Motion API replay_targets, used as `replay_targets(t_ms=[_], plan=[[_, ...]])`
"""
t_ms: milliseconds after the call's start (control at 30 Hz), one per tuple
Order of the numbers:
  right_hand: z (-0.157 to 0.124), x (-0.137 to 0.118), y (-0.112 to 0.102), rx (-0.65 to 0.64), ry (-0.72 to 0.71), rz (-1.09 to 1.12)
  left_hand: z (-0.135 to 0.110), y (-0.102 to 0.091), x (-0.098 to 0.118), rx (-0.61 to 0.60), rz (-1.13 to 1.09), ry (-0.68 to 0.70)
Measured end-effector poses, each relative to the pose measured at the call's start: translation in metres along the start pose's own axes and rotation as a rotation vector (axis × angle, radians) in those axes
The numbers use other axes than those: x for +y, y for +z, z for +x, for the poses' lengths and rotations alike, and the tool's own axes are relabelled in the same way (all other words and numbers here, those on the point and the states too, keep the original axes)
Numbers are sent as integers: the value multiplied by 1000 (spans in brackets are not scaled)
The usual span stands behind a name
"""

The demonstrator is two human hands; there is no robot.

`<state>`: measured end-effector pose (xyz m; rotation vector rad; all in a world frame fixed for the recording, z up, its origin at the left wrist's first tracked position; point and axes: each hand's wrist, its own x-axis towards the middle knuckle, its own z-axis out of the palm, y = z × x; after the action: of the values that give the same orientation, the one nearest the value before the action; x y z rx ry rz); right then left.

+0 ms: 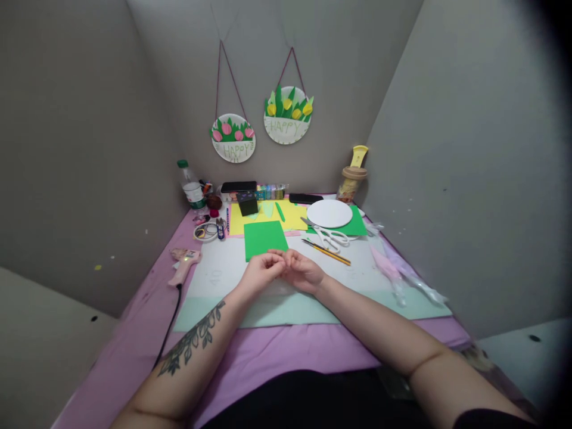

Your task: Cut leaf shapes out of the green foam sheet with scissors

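My left hand (264, 266) and my right hand (304, 270) meet fingertip to fingertip at the near edge of a green paper sheet (264, 237). Both have their fingers drawn into a pinch. Whatever is between them, if anything, is too small or hidden to make out. Just beyond lies a yellow sheet (236, 222) bearing a pale green leaf-shaped cutout (267, 210) and a narrow dark green one (280, 212). White-handled scissors (330, 237) rest right of the hands, above a yellow pencil (333, 255) and a dark-tipped slim tool beside it.
A pink glue gun (183, 269) with a black cord lies left. A white paper plate (329, 213) overlaps another green sheet (360, 221). Behind stand a bottle (193, 189), a black box (247, 203) and a lidded cup (351, 183). Plastic-wrapped pink material (388, 268) lies right.
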<state>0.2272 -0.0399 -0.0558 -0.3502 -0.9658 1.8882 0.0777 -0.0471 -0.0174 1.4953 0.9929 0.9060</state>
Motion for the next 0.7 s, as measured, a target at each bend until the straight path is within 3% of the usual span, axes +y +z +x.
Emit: replay_targets(t_ms=[333, 600, 700], plan=[[1, 4, -3, -41, -18, 19, 3, 0, -6, -3, -45, -9], [1, -3, -6, -28, -30, 88, 1, 0, -8, -169, 62, 32], [1, -3, -9, -53, -33, 108, 1, -3, -6, -173, 51, 31]])
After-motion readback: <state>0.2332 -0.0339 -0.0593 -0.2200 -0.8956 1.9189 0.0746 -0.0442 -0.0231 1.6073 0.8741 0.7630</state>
